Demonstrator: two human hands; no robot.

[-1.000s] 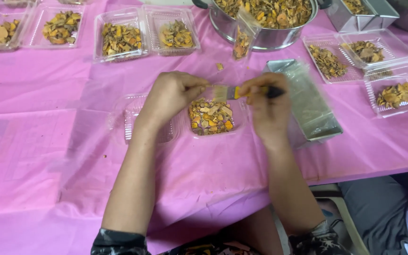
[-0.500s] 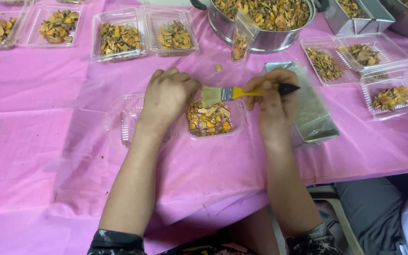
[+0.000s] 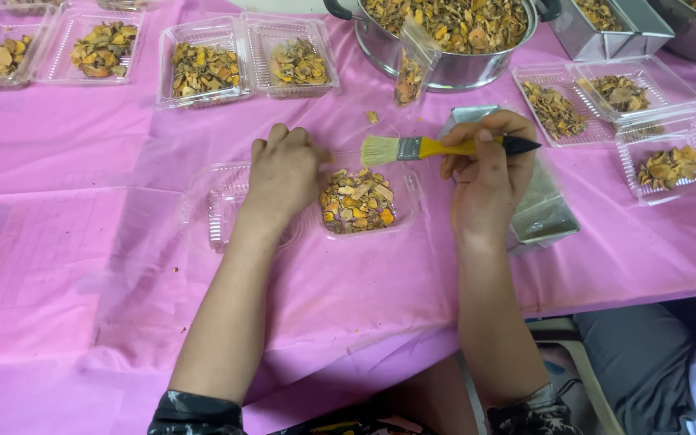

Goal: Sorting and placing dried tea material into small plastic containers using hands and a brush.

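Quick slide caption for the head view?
Right hand holds a paintbrush over a filled clear tray; left hand steadies it.

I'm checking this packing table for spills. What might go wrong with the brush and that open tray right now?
1. The right hand holds the brush with its bristles over the filled tray; a hard sweep might flick slices onto the pink cloth, where one crumb already lies.
2. The left hand rests on the tray's open lid; pressing there may tip the light tray.
3. The steel tin sits near the table edge by the right wrist and might get nudged off.
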